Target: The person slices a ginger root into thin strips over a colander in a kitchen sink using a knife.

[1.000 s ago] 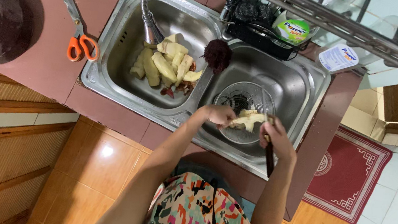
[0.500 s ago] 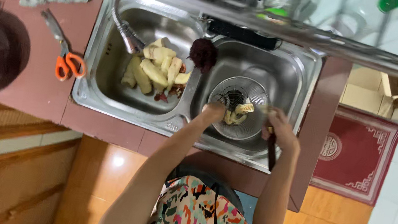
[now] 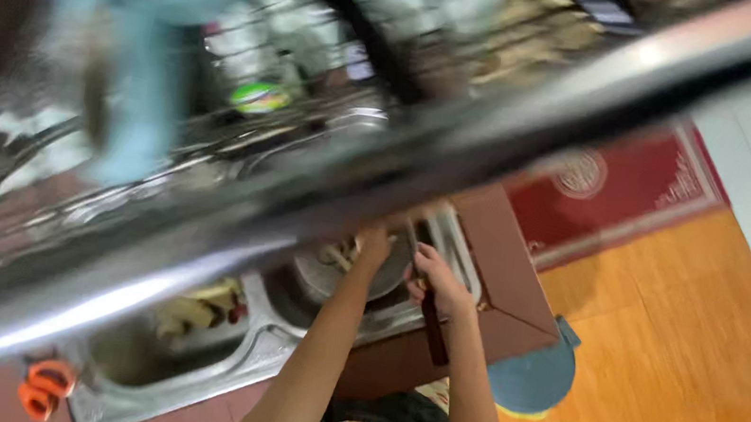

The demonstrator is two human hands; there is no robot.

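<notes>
Stainless steel double sink (image 3: 182, 388) set into a brown-red desk (image 3: 500, 284); view heavily blurred, tilted. A wire dish rack (image 3: 327, 138) with a bright metal bar crosses the upper frame and hides much of the sink. Orange wood-look floor (image 3: 661, 370) to the right, a red patterned rug (image 3: 626, 194) beyond it, pale tiles at the far right edge. Orange-handled scissors (image 3: 44, 387) lie on the desk just beside the left basin. That basin holds pale yellowish pieces (image 3: 192, 308), kind unclear.

Left hand (image 3: 374, 244) reaches into the right basin over the round strainer; fingers touching pale scraps (image 3: 336, 256) there; whether they clamp on them, cannot tell. Right hand (image 3: 436, 280), just beside, has fingers wrapped around a dark-handled knife (image 3: 434, 318), handle end pointing back toward the person.
</notes>
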